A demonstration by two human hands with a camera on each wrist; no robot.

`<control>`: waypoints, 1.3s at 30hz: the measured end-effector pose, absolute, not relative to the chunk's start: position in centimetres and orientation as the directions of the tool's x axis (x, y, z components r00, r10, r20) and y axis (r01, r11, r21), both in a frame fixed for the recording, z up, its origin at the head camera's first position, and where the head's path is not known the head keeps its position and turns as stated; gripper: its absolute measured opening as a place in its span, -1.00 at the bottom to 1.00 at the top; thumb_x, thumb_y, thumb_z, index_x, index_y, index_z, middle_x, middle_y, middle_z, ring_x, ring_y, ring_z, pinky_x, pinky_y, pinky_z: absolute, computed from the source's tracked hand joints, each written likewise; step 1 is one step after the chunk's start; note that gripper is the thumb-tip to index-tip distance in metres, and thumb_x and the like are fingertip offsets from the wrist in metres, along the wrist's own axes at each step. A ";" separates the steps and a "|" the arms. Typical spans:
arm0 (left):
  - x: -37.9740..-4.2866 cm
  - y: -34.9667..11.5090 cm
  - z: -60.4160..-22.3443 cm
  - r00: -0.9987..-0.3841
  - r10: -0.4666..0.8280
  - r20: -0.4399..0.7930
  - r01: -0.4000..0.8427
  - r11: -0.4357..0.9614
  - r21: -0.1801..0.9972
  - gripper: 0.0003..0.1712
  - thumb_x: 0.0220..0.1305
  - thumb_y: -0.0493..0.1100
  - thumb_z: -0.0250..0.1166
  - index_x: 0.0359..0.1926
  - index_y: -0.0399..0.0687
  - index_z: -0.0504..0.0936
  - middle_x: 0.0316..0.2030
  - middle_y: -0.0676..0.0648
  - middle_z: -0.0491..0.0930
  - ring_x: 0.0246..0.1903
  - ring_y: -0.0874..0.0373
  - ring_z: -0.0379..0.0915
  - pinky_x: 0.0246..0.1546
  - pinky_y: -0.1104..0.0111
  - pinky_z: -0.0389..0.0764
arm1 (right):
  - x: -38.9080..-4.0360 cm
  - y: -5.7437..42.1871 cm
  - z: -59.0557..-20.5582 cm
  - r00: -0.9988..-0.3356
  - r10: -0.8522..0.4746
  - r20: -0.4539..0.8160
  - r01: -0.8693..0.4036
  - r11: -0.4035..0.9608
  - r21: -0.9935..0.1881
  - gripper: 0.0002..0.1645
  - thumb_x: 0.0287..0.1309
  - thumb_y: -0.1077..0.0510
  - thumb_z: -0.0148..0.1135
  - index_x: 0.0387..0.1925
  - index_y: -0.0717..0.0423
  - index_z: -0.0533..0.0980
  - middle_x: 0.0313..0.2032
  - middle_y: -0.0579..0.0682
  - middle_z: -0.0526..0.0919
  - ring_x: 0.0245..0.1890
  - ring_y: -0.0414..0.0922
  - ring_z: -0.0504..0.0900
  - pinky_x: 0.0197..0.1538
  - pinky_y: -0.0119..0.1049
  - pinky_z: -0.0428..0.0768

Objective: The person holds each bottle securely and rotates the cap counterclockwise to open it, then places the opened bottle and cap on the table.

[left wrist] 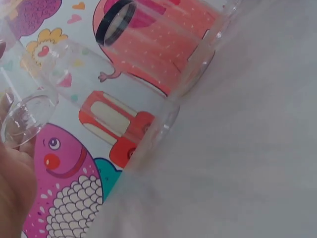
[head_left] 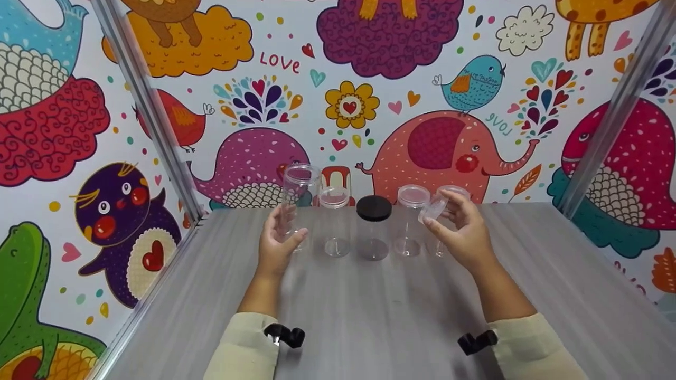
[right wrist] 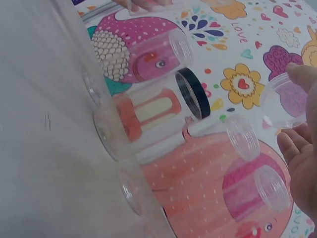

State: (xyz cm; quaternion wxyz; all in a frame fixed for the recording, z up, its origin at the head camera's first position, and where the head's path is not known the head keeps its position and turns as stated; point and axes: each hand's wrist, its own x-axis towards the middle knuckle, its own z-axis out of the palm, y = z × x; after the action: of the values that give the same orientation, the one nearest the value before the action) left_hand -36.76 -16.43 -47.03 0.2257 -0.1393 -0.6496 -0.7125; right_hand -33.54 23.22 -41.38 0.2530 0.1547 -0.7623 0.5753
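My left hand (head_left: 280,240) grips a tall clear plastic jar (head_left: 302,184) at the left end of a row. Its round base (left wrist: 29,118) shows raised off the table in the left wrist view. Between the thumb and fingers of my right hand (head_left: 467,232) is a round clear lid (right wrist: 282,101), held tilted above the right end of the row. A clear jar (head_left: 441,249) stands partly hidden behind that hand. Also upright are another clear jar (head_left: 409,227), a jar with a black lid (head_left: 374,208) in the middle, and a clear jar (head_left: 336,227) nearest the left hand.
The jars stand toward the back of a grey wood-grain table (head_left: 369,327). A wall with cartoon animals (head_left: 348,105) rises behind it. Metal posts (head_left: 153,116) run up at both sides. Black clips (head_left: 478,342) sit on both sleeves.
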 end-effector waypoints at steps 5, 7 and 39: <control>-37.3 -18.7 -47.9 -0.866 -0.217 0.451 0.455 0.033 0.890 -0.04 0.28 -0.23 0.54 0.59 -0.10 0.26 0.50 -0.11 0.50 0.57 0.06 0.27 0.65 -0.03 0.19 | -33.2 25.1 -41.5 -0.835 0.095 0.543 -0.509 0.245 -0.825 -0.09 0.16 0.14 0.62 0.45 0.06 0.33 0.36 -0.03 0.52 0.34 -0.19 0.61 0.31 -0.57 0.57; -37.4 -19.8 -48.3 -0.871 -0.237 0.430 0.422 0.086 0.902 -0.04 0.29 -0.16 0.56 0.60 -0.07 0.26 0.50 -0.06 0.50 0.58 0.06 0.25 0.62 -0.07 0.20 | -32.9 26.0 -41.5 -0.841 0.117 0.529 -0.495 0.231 -0.838 -0.07 0.16 0.16 0.62 0.44 0.05 0.29 0.37 -0.03 0.50 0.40 -0.15 0.57 0.32 -0.57 0.56; -39.0 -27.2 -51.7 -0.881 -0.472 0.028 -0.031 0.115 0.993 0.09 0.39 -0.06 0.49 0.71 0.13 0.00 0.71 -0.01 0.12 0.71 -0.03 -0.02 0.73 -0.02 0.06 | -37.1 36.2 -47.3 -0.933 0.358 0.041 0.048 0.236 -0.970 0.20 0.32 -0.43 0.31 0.73 -0.40 -0.16 0.72 -0.32 -0.10 0.76 -0.07 -0.06 0.67 0.00 0.26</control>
State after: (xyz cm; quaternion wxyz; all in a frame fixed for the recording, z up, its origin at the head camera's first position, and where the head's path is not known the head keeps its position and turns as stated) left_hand -39.01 -27.15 -51.71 0.1720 0.1730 -0.7267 -0.6422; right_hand -37.13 36.15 -47.34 0.1281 -0.1308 -0.7758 0.6039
